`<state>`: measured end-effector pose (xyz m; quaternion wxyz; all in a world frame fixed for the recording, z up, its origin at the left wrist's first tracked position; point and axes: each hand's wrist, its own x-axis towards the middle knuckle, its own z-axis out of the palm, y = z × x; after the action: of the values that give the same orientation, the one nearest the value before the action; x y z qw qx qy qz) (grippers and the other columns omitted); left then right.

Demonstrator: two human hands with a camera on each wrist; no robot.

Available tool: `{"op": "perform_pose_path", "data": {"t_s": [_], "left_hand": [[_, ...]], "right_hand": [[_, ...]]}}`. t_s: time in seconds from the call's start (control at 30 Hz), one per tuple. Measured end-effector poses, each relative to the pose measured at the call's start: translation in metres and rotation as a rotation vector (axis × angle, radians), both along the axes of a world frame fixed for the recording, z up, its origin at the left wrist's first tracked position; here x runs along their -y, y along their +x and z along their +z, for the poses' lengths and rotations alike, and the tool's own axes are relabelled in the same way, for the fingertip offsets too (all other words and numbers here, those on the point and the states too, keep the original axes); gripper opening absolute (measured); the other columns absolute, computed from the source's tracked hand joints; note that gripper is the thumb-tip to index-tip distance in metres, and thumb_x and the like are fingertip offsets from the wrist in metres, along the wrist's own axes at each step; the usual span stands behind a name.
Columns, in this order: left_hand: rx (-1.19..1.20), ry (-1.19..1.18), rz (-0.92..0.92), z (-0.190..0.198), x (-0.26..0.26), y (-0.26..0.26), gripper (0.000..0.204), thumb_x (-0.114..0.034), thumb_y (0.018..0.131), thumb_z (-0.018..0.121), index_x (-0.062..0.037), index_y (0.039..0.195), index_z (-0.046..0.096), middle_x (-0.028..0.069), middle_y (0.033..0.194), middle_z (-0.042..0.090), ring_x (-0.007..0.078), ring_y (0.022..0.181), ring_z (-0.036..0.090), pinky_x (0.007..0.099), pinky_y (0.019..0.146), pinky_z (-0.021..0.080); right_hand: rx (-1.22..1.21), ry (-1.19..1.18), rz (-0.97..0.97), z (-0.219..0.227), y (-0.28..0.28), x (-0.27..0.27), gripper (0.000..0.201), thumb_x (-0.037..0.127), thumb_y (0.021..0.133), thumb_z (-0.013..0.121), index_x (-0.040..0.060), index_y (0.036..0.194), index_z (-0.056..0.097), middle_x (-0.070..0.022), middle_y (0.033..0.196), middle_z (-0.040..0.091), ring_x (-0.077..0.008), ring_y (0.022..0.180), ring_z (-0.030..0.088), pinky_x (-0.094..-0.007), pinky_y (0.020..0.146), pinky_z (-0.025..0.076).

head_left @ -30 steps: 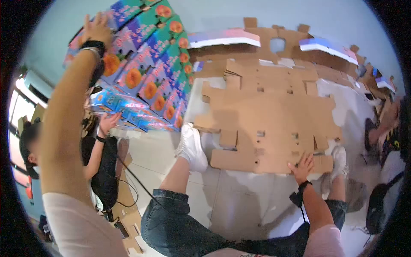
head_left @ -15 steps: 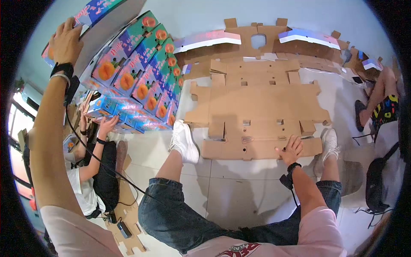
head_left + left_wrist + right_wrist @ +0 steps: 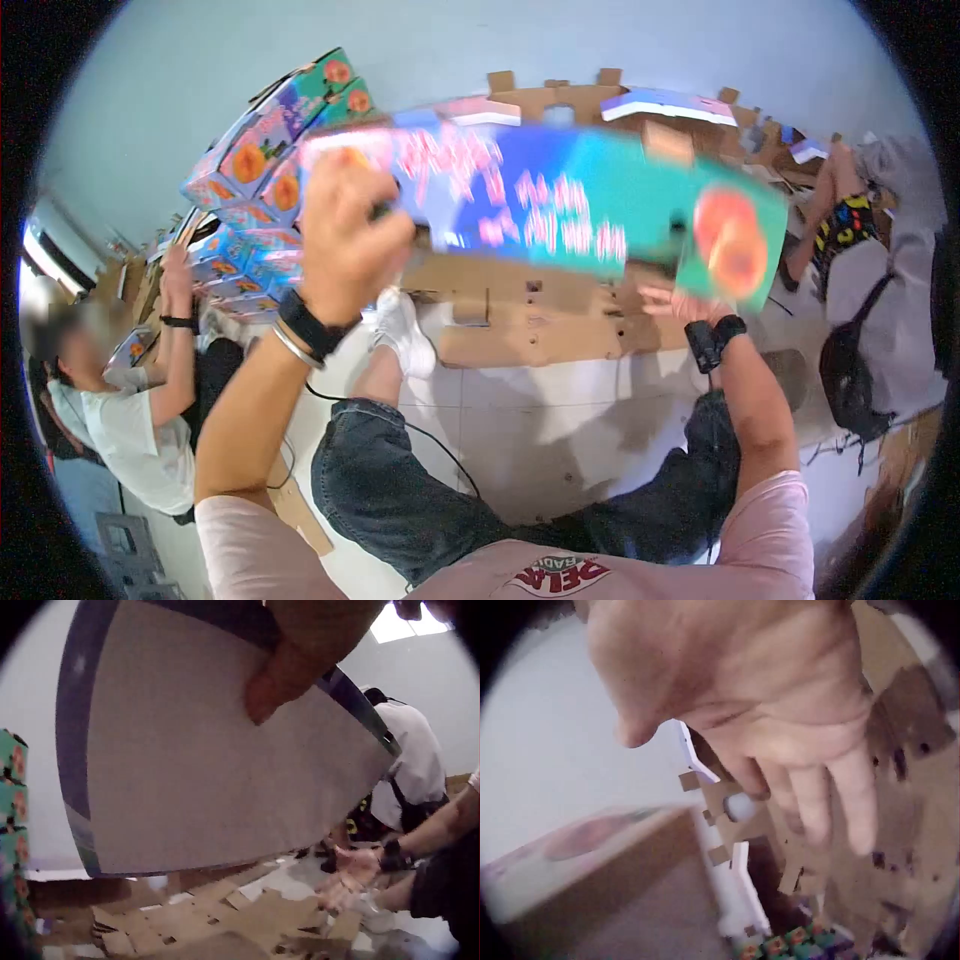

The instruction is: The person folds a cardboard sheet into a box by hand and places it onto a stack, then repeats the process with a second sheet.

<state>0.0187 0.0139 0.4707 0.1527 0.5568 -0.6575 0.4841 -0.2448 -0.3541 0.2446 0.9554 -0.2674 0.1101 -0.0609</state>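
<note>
A printed box [image 3: 560,200] in purple, blue and green with peach pictures is held up over the floor. My left hand [image 3: 350,235] grips its left end; in the left wrist view the thumb of the left hand [image 3: 315,652] lies on a plain pale face of the box [image 3: 195,757]. My right hand [image 3: 690,305] is just below the box's right end, and the right wrist view shows the palm and extended fingers of the right hand [image 3: 742,697] holding nothing. Flattened brown cardboard [image 3: 540,340] lies on the floor beneath.
Stacked printed boxes [image 3: 250,160] stand at the left against the wall. Beside them a person in a white shirt [image 3: 135,430] reaches toward the stack. Another person sits at the right near a black bag [image 3: 850,385]. More cardboard [image 3: 545,100] leans along the wall.
My left hand has brought the box from the top of the stack rightward, over the cardboard. My right hand has lifted off the cardboard and risen near the box's right end.
</note>
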Motion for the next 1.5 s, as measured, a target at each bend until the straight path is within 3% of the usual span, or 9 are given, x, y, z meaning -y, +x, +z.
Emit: {"op": "perform_pose_path", "data": {"t_s": [0.03, 0.3, 0.43, 0.53, 0.6, 0.7, 0.97, 1.13, 1.5], "left_hand": [[-0.025, 0.033, -0.079, -0.017, 0.001, -0.009, 0.022, -0.006, 0.054, 0.067, -0.0112, 0.069, 0.052, 0.0057, 0.093, 0.053, 0.0278, 0.086, 0.052, 0.0517, 0.086, 0.043], [-0.173, 0.021, -0.152, -0.099, -0.006, -0.013, 0.021, -0.009, 0.052, 0.069, -0.0115, 0.067, 0.054, 0.0049, 0.098, 0.055, 0.0282, 0.095, 0.052, 0.0540, 0.091, 0.042], [-0.400, -0.188, 0.189, -0.129, -0.003, -0.004, 0.021, -0.003, 0.062, 0.070, -0.0092, 0.080, 0.062, 0.0134, 0.119, 0.056, 0.0360, 0.111, 0.050, 0.0502, 0.097, 0.039], [-0.907, -0.057, 0.175, -0.228, -0.014, 0.034, 0.038, -0.015, 0.075, 0.068, -0.0102, 0.112, 0.061, 0.0223, 0.138, 0.041, 0.0444, 0.127, 0.037, 0.0534, 0.107, 0.029], [-2.779, 0.225, -0.474, -0.319, -0.028, 0.079, 0.059, -0.043, 0.089, 0.058, -0.0118, 0.136, 0.045, 0.0223, 0.141, 0.037, 0.0440, 0.132, 0.033, 0.0530, 0.110, 0.024], [-3.325, 0.105, -0.269, -0.202, -0.023, 0.000, 0.078, -0.065, 0.089, 0.046, -0.0107, 0.144, 0.033, 0.0187, 0.142, 0.036, 0.0413, 0.132, 0.033, 0.0539, 0.109, 0.027], [-2.945, 0.334, -0.088, -0.255, -0.032, -0.043, 0.051, -0.047, 0.087, 0.063, -0.0121, 0.123, 0.054, 0.0067, 0.116, 0.062, 0.0227, 0.101, 0.062, 0.0424, 0.091, 0.049], [-2.773, 0.256, -0.209, -0.262, -0.029, -0.048, 0.053, -0.041, 0.084, 0.069, -0.0137, 0.126, 0.050, 0.0055, 0.114, 0.061, 0.0193, 0.103, 0.059, 0.0408, 0.090, 0.048], [-2.874, 0.769, -0.407, -0.224, -0.032, -0.068, 0.062, -0.046, 0.083, 0.067, -0.0138, 0.132, 0.050, 0.0069, 0.127, 0.056, 0.0219, 0.115, 0.054, 0.0440, 0.095, 0.045]], "right_hand": [[0.626, 0.161, 0.214, 0.009, -0.015, -0.003, 0.064, 0.037, 0.090, 0.060, 0.0023, 0.138, 0.037, -0.0137, 0.136, 0.047, -0.0348, 0.121, 0.050, -0.0507, 0.098, 0.044], [0.121, -0.102, -0.100, 0.035, -0.078, -0.036, 0.045, 0.026, 0.088, 0.058, 0.0076, 0.128, 0.046, -0.0134, 0.130, 0.052, -0.0338, 0.121, 0.051, -0.0486, 0.099, 0.045], [-0.093, -0.208, -0.202, 0.030, -0.091, -0.057, 0.039, 0.022, 0.087, 0.057, 0.0099, 0.123, 0.050, -0.0132, 0.128, 0.054, -0.0334, 0.122, 0.051, -0.0477, 0.099, 0.045], [-0.233, -0.427, -0.054, 0.023, -0.091, -0.066, 0.043, 0.031, 0.096, 0.047, 0.0094, 0.134, 0.046, -0.0137, 0.129, 0.055, -0.0354, 0.121, 0.053, -0.0476, 0.092, 0.052], [-0.311, -0.310, 0.041, 0.025, -0.079, -0.068, 0.045, 0.037, 0.097, 0.044, 0.0100, 0.133, 0.045, -0.0135, 0.131, 0.053, -0.0357, 0.117, 0.055, -0.0472, 0.092, 0.051], [-0.446, -0.285, 0.193, 0.030, -0.062, -0.091, 0.063, 0.060, 0.096, 0.030, 0.0137, 0.137, 0.041, -0.0115, 0.140, 0.046, -0.0343, 0.118, 0.055, -0.0525, 0.095, 0.047], [-0.681, -0.374, 0.505, 0.032, -0.037, -0.145, 0.069, 0.063, 0.087, 0.052, 0.0171, 0.138, 0.045, -0.0084, 0.135, 0.053, -0.0289, 0.122, 0.050, -0.0562, 0.097, 0.039], [-0.552, -0.430, 0.241, 0.023, -0.037, -0.153, 0.051, 0.040, 0.087, 0.058, 0.0054, 0.125, 0.054, -0.0098, 0.119, 0.063, -0.0211, 0.110, 0.059, -0.0370, 0.096, 0.044], [-0.323, -0.374, -0.074, 0.041, -0.048, -0.127, 0.054, 0.036, 0.084, 0.056, -0.0007, 0.123, 0.054, -0.0125, 0.116, 0.064, -0.0230, 0.106, 0.060, -0.0378, 0.096, 0.043]]}}
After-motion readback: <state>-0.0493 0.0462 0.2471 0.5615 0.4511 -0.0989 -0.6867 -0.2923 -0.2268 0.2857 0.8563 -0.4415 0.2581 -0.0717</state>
